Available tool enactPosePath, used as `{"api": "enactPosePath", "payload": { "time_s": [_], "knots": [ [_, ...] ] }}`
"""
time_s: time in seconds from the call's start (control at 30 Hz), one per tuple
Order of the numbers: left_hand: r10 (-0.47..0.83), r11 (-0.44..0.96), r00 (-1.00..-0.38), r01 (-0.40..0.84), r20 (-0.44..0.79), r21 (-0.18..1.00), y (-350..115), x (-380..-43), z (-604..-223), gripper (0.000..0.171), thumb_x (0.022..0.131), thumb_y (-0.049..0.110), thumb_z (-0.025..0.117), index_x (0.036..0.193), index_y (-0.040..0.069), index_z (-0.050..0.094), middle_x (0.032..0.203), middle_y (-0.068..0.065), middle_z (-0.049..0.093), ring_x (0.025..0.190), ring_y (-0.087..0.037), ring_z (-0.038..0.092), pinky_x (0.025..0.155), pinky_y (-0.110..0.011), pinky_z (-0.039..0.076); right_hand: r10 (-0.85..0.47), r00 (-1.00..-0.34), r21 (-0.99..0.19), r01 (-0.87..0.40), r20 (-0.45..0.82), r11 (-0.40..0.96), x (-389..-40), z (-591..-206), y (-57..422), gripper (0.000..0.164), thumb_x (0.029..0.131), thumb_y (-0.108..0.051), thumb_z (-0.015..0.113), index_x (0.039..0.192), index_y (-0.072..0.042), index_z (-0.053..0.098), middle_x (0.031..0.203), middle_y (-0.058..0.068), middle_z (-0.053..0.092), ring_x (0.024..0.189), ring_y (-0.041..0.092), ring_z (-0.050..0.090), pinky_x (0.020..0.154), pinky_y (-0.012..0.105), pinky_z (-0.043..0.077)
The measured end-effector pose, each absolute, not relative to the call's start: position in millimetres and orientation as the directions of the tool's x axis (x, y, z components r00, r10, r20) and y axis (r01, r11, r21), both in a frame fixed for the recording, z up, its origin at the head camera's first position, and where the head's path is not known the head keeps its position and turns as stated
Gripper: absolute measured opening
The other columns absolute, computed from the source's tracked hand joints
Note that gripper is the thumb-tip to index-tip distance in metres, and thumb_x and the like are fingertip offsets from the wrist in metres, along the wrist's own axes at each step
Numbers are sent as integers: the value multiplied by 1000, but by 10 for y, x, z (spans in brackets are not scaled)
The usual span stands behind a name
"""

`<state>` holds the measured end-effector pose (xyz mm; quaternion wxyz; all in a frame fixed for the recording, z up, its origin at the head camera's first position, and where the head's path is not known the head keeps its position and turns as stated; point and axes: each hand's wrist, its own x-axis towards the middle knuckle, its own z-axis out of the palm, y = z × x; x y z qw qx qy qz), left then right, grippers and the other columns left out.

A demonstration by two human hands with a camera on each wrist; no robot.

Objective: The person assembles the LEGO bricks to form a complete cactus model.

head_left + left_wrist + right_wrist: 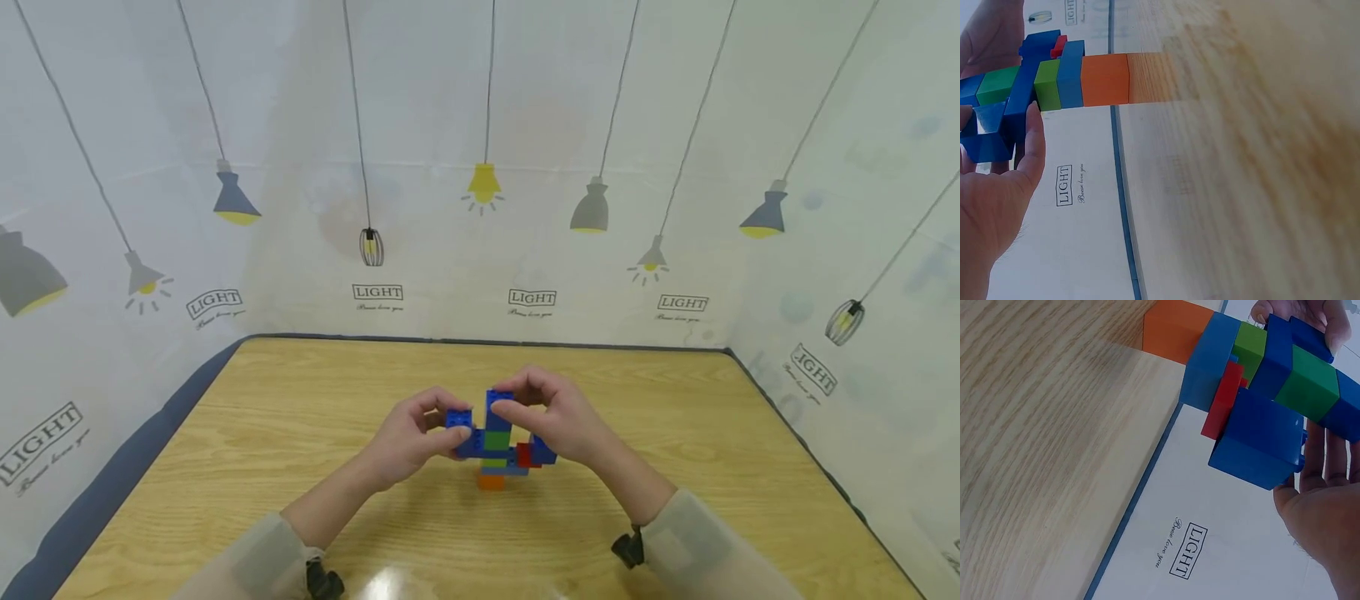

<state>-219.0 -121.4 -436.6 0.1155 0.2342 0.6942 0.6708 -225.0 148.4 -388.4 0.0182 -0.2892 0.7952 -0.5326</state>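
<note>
A tower of toy building blocks stands upright on the table, with an orange block (491, 482) at its foot. Above that come a lighter blue block (1071, 75), a lime block (1048, 85), a long dark blue block (1024, 94) and a green block (497, 441). My left hand (405, 440) pinches a blue block (459, 419) at the tower's left end, thumb in front. At the top, my right hand (562, 417) holds another blue block (497, 424) between thumb and fingers. To the right, a red block (1223, 400) carries a bigger blue block (1257, 437), beside the right hand.
The wooden table (262, 467) runs back to a dark blue edge (480, 341). Behind it and at both sides hangs a pale sheet (435, 108) printed with lamps. Dark wrist straps (628, 547) show at both sleeves.
</note>
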Motion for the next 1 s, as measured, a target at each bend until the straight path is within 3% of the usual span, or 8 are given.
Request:
{"api": "enactPosePath", "payload": {
  "time_s": [0.5,0.73,1.0],
  "knots": [
    [487,-16,-858,178,163,984,-1207,-2194,-4356,34,106,11,72,133,-6,60,127,-19,62,111,-27,71,85,-44,70,-468,-840,-864,-429,275,262,-2229,-3897,1474,19,107,-20,73,122,-9,72,116,12,75,108,27,70,89,30,64],
    [482,-17,-863,164,152,986,-1195,-2166,-4334,30,106,11,73,132,0,64,127,-13,63,112,-27,71,84,-42,70,-470,-829,-842,-464,304,274,-2219,-3908,1474,16,108,-22,72,121,-12,72,116,8,75,110,26,69,97,34,61],
    [483,-7,-861,178,159,984,-1206,-2199,-4363,31,106,11,72,132,-3,62,125,-16,63,109,-26,71,85,-44,70,-479,-812,-833,-492,333,255,-2232,-3914,1479,14,108,-20,72,119,-13,72,113,6,75,107,25,68,98,36,60]
  ]
}}
